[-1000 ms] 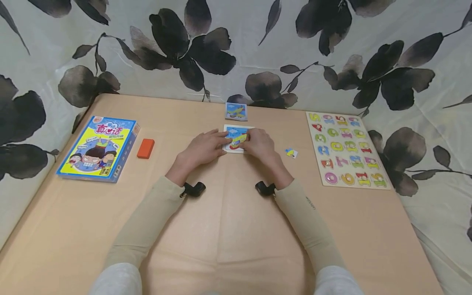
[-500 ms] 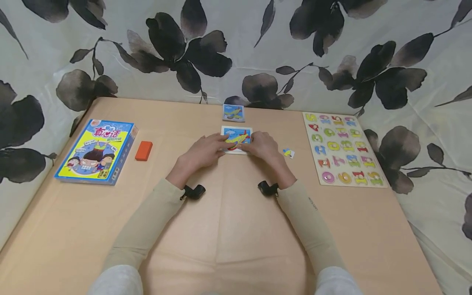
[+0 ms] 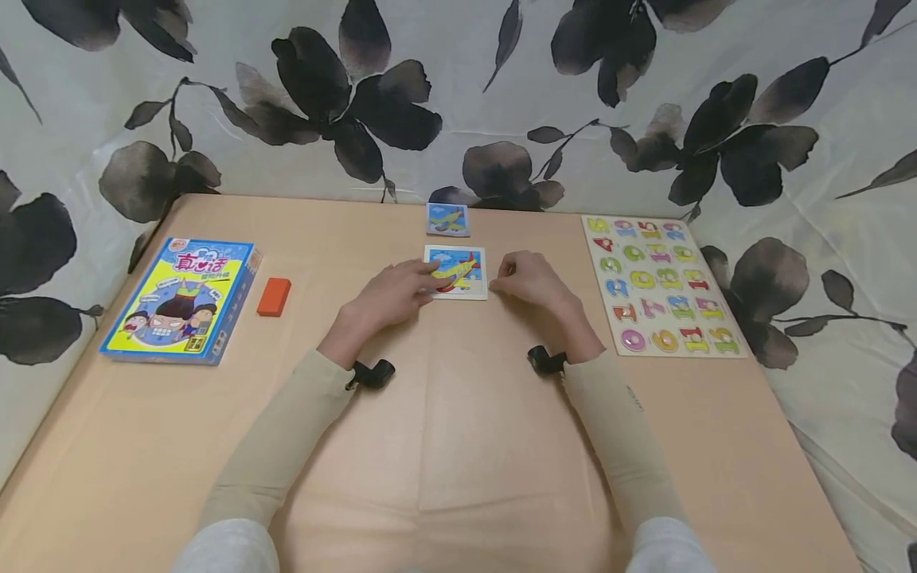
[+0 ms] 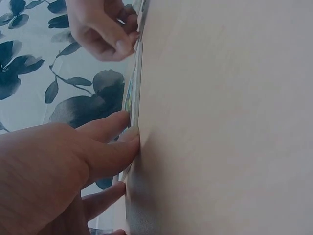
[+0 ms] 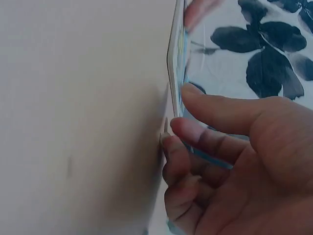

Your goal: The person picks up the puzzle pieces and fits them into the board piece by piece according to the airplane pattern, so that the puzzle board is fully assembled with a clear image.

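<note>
A small jigsaw puzzle (image 3: 464, 274) in a white frame, with a yellow aeroplane on blue, lies flat at the middle of the table. My left hand (image 3: 398, 293) rests on its left side with extended fingers; in the left wrist view the thumb touches its near edge. My right hand (image 3: 533, 280) is low beside the puzzle's right edge, its fingers loosely bent. In the right wrist view, thumb and forefinger are apart, and nothing is plainly visible between them. Behind the puzzle stands a small picture card (image 3: 447, 220) with a similar aeroplane.
On the left are a yellow and blue game box (image 3: 179, 302) and an orange block (image 3: 274, 297). A white sheet (image 3: 666, 302) with rows of colourful shapes lies at the right. A curtain (image 3: 401, 175) with dark flowers hangs behind the table's back edge.
My right hand has left the puzzle's surface and moved right, over where a small loose piece lay; that piece is now hidden. The left hand has stayed on the puzzle. The view has shifted slightly.
</note>
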Motion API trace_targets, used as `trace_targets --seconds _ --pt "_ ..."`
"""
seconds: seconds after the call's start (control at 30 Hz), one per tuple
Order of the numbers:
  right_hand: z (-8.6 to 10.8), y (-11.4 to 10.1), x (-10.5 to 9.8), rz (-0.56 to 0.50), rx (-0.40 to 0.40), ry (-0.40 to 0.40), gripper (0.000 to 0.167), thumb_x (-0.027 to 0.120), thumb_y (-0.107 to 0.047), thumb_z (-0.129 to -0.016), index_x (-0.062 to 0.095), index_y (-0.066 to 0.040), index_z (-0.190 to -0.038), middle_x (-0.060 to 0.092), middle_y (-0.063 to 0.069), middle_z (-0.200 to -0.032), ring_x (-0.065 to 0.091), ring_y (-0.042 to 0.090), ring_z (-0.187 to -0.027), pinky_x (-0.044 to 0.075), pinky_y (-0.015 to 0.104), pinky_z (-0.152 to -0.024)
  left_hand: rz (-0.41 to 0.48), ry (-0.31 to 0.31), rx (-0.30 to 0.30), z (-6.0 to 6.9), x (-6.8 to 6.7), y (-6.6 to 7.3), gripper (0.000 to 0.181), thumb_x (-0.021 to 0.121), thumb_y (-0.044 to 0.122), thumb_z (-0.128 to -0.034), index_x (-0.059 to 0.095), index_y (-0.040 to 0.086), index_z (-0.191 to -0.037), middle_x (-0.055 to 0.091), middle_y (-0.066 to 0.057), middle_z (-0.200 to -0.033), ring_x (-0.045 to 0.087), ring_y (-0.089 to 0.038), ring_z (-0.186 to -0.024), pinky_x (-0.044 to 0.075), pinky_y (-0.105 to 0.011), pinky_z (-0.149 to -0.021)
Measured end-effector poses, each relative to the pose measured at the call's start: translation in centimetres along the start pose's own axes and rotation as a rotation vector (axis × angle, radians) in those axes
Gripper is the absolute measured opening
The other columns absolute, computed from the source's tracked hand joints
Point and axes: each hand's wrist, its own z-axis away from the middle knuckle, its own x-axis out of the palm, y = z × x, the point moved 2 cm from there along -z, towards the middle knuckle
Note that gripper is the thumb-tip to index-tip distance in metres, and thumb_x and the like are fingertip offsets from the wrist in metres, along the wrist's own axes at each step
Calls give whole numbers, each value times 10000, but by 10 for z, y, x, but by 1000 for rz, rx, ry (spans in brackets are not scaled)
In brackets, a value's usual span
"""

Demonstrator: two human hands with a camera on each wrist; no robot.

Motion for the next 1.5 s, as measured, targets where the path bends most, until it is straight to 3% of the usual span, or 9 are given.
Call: trace_targets --seconds 0.3,0.53,0.8,1.07,1.27,1.5 --pt "13 26 -30 -8 -27 65 175 683 -187 -907 674 -71 -1037 605 127 -967 540 261 -829 455 308 -659 -10 23 6 1 1 -4 422 585 187 -996 579 298 -1404 411 -90 -1580 348 -333 -1480 316 -603 -1159" --pt "24 49 -47 -3 3 31 291 715 -126 -882 650 -41 -1153 593 151 -1084 528 281 -956 476 333 -748 -5 15 3 2 0 -5 434 584 182 -995 567 285 -1416 402 -84 -1586 336 -338 -1485 304 -606 -1166" --pt "32 59 -46 69 23 -50 332 755 -74 -838 609 -13 -1130 604 181 -1055 541 284 -911 465 332 -763 -13 28 20 2 0 -8 438 601 203 -991 563 277 -1421 419 -73 -1577 365 -337 -1470 329 -613 -1149" --pt "30 65 -44 8 54 -54 221 737 -44 -843 629 -8 -1033 593 156 -1003 512 267 -893 441 298 -718 -12 22 17 1 1 -8 438 596 201 -995 562 298 -1420 414 -86 -1578 371 -356 -1463 322 -613 -1152" --pt "29 65 -42 -59 0 -32 114 667 -24 -885 673 -31 -998 603 138 -935 508 253 -862 423 298 -722 -4 21 18 1 2 -8 436 597 205 -995 562 298 -1420 408 -77 -1582 365 -347 -1468 314 -612 -1158" --pt "27 60 -37 -154 -30 -9 149 590 -35 -952 700 -13 -1050 618 145 -925 565 243 -823 476 279 -701 1 8 17 -1 4 -6 432 580 195 -1001 561 297 -1420 399 -79 -1588 326 -326 -1490 284 -592 -1182"
